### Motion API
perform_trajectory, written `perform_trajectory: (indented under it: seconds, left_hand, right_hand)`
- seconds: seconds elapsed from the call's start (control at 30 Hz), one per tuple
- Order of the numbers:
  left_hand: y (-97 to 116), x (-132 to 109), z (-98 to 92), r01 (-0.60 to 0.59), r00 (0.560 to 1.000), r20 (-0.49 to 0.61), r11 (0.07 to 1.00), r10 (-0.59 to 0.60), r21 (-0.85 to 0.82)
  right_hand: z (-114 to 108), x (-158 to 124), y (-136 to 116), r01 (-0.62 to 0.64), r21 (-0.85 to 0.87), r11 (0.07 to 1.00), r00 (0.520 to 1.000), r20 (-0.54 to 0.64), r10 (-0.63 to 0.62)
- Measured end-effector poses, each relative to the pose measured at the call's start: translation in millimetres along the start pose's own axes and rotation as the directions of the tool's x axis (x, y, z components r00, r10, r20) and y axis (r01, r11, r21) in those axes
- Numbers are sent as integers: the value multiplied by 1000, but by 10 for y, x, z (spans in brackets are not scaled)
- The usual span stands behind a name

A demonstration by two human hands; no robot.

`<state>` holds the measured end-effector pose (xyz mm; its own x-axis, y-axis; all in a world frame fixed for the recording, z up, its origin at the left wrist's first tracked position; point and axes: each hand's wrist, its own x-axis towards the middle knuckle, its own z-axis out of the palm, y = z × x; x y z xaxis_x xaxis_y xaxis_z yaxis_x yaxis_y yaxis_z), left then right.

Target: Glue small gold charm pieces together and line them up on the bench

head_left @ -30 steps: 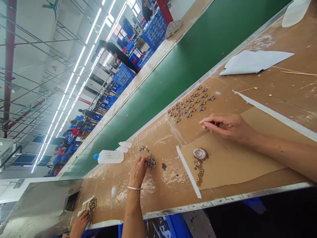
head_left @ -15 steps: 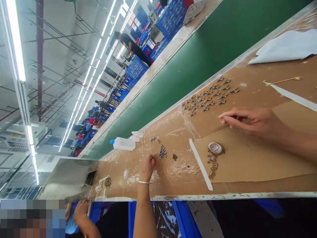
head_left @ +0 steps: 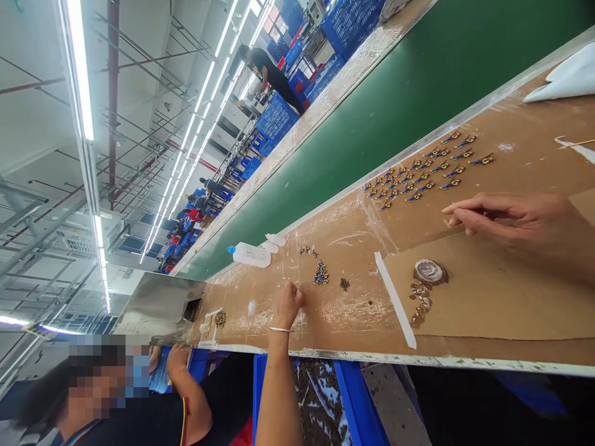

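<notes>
My left hand point(head_left: 287, 306) is closed above the brown table covering, fingertips pressed together; what they hold, if anything, is hidden. Just beyond it lies a small heap of blue-and-gold metal pieces point(head_left: 320, 273), with a few similar loose pieces point(head_left: 308, 251) behind. A little pile of tiny dark parts point(head_left: 344, 284) sits to its right. My right hand point(head_left: 515, 218) is held in a pinch over the right side; I cannot make out anything in its fingertips. Beyond that hand, many blue-and-gold pieces point(head_left: 423, 176) are spread in rough rows.
A round lid-like dish point(head_left: 428, 272) of pale stuff stands in a wet spill. White bottles point(head_left: 251, 254) lie near the green belt point(head_left: 353, 133). A white cloth point(head_left: 564, 74) is at far right. A co-worker point(head_left: 139, 402) sits on the left; a blue crate point(head_left: 348, 396) is below the table edge.
The view has swung left, so the table appears shifted right and more of the co-worker shows. My left hand is slightly farther from the heap. My right hand keeps its pinch.
</notes>
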<state>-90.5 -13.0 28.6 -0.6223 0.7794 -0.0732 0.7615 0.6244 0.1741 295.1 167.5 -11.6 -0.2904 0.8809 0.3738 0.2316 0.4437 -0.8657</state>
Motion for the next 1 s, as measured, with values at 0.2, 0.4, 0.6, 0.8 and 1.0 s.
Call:
perform_trajectory:
  seconds: [0.2,0.4,0.6,0.8,1.0]
  left_hand:
    - [-63,-152,99,53,971,-156,801,-180,-596]
    - [117,-502,235,-3,953,-103,333,-285,-943]
    - [479,-810,388,10,985,0,59,-170,-998]
    - [810,-898,428,-9,994,-10,8,-109,-1000]
    - [1000,-933,376,-57,995,-60,43,-75,-997]
  right_hand:
    - [8,4,20,29,14,999,999,-24,-29]
    - [33,11,22,73,34,997,996,-49,-71]
    - [6,47,-14,96,9,995,995,-38,-96]
    - [-2,27,-71,69,13,998,996,-56,-68]
    - [12,17,-97,78,21,997,995,-71,-76]
